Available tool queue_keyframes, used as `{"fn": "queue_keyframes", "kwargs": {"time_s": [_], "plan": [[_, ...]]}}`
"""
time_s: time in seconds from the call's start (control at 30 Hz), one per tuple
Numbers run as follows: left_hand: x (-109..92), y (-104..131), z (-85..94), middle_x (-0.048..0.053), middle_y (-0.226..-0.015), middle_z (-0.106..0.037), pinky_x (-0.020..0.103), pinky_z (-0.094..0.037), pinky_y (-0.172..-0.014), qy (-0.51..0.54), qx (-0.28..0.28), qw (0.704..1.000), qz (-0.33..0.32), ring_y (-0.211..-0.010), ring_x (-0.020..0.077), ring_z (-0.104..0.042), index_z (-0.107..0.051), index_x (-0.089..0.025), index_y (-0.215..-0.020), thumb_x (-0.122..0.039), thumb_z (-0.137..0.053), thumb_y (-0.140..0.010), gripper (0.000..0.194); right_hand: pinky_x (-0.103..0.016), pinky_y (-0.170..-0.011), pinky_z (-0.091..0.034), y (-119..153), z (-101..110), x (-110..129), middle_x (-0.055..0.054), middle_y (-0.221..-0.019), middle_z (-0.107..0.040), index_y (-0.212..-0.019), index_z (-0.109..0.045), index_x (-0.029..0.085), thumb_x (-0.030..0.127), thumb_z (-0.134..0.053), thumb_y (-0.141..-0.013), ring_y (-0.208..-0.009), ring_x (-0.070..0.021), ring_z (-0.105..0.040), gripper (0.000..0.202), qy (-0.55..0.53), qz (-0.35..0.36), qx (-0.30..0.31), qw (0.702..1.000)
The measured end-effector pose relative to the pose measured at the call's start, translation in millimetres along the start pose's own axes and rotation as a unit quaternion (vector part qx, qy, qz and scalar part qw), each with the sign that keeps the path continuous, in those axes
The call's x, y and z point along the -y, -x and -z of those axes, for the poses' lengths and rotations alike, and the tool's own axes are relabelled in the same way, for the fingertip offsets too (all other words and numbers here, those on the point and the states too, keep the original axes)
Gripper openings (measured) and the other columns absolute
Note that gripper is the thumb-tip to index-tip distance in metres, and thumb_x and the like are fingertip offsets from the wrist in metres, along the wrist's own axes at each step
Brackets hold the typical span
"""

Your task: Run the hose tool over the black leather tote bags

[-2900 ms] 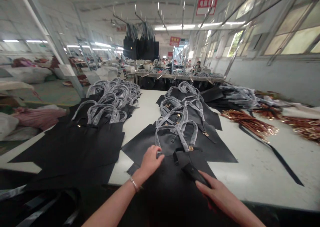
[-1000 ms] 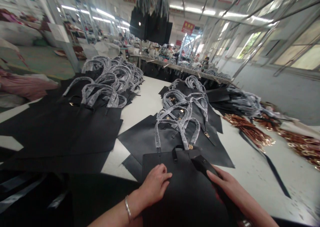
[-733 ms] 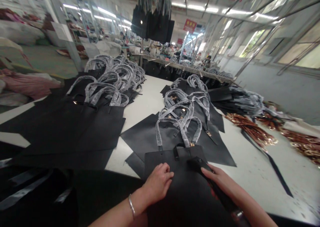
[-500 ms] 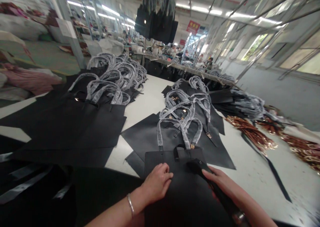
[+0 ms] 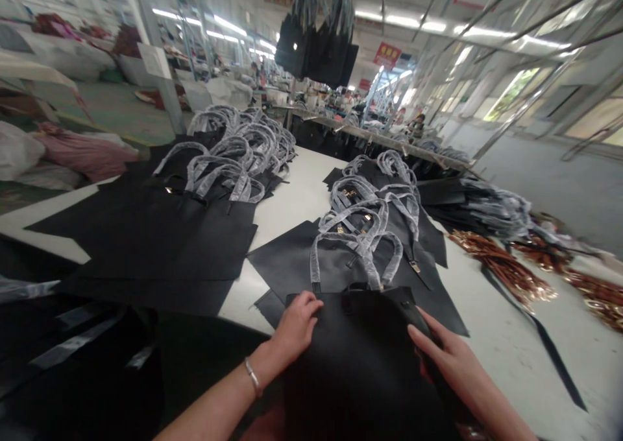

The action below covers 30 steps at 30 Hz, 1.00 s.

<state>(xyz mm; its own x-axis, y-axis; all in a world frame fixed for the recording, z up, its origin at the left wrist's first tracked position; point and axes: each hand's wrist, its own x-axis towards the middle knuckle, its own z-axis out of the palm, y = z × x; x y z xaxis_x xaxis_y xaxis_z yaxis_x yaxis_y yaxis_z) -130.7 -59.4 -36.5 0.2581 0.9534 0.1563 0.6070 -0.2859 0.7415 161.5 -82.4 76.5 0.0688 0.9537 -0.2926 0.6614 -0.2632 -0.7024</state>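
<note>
A black handbag [image 5: 350,363] with plastic-wrapped handles [image 5: 315,259] lies in front of me, its top edge toward the far side. My left hand [image 5: 298,324] pinches its upper left edge, fingers curled over the corner. At the right edge, my right hand [image 5: 445,350] is closed round a dark, long-handled tool [image 5: 438,376], thumb toward the bag. The tool's head blends into the black material, so its kind and whether it is inside or on the bag are hidden. A small patch of red shows beside the right thumb.
More black bags with wrapped handles [image 5: 370,207] lie just beyond. A larger pile [image 5: 170,246] covers the table's left side. Brown straps with gold fittings [image 5: 506,269] and a black strip [image 5: 559,363] lie right. Black bags [image 5: 316,48] hang overhead.
My left hand has moved up to the bag's top left edge. My right hand has shifted slightly right with the tool, whose head no longer shows clearly on the bag's front.
</note>
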Motion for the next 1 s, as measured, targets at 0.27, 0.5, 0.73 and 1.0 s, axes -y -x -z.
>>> {"fn": "queue_keyframes", "kwargs": {"time_s": [0.27, 0.5, 0.73, 1.0], "plan": [[28.1, -19.5, 24.1, 0.003, -0.108, -0.050, 0.028, -0.048, -0.077, -0.003, -0.010, 0.998, 0.069, -0.085, 0.0167, -0.057, -0.061, -0.020, -0.102, -0.024, -0.077, -0.065, 0.041, -0.023, -0.047, -0.046, 14.1, -53.3, 37.5, 0.001, -0.065, -0.067, -0.142, -0.044, 0.020, 0.047, -0.054, -0.087, -0.047, -0.0146, -0.060, 0.063, 0.049, 0.058, 0.172, 0.982], [42.1, -30.2, 26.3, 0.002, -0.100, -0.053, 0.022, -0.047, -0.066, 0.062, 0.002, 0.996, 0.071, -0.063, 0.0075, -0.054, -0.066, -0.016, -0.088, -0.007, -0.066, -0.068, 0.022, -0.020, -0.040, -0.043, -5.5, -92.1, 57.3, 0.001, -0.067, -0.064, -0.140, -0.047, 0.021, 0.042, -0.052, -0.088, -0.042, -0.0119, -0.058, 0.056, 0.018, 0.058, 0.260, 0.964], [29.6, -29.6, 29.6, 0.002, -0.098, -0.054, 0.023, -0.049, -0.072, 0.051, -0.014, 0.994, 0.097, -0.063, 0.0076, -0.055, -0.067, -0.015, -0.085, -0.004, -0.063, -0.070, 0.019, -0.019, -0.038, -0.042, -17.0, -81.7, 51.9, 0.004, -0.061, -0.058, -0.142, -0.043, 0.022, 0.048, -0.054, -0.087, -0.041, -0.0110, -0.056, 0.061, -0.009, 0.028, 0.307, 0.951], [24.8, -33.9, 33.3, 0.005, -0.102, -0.057, 0.022, -0.049, -0.071, -0.007, 0.014, 0.992, 0.124, -0.070, 0.0105, -0.060, -0.065, -0.015, -0.084, -0.006, -0.062, -0.072, 0.015, -0.025, -0.045, -0.046, -19.0, -87.5, 55.0, 0.002, -0.062, -0.063, -0.140, -0.046, 0.019, 0.051, -0.055, -0.084, -0.045, -0.0150, -0.058, 0.065, 0.005, 0.047, 0.236, 0.971]]}}
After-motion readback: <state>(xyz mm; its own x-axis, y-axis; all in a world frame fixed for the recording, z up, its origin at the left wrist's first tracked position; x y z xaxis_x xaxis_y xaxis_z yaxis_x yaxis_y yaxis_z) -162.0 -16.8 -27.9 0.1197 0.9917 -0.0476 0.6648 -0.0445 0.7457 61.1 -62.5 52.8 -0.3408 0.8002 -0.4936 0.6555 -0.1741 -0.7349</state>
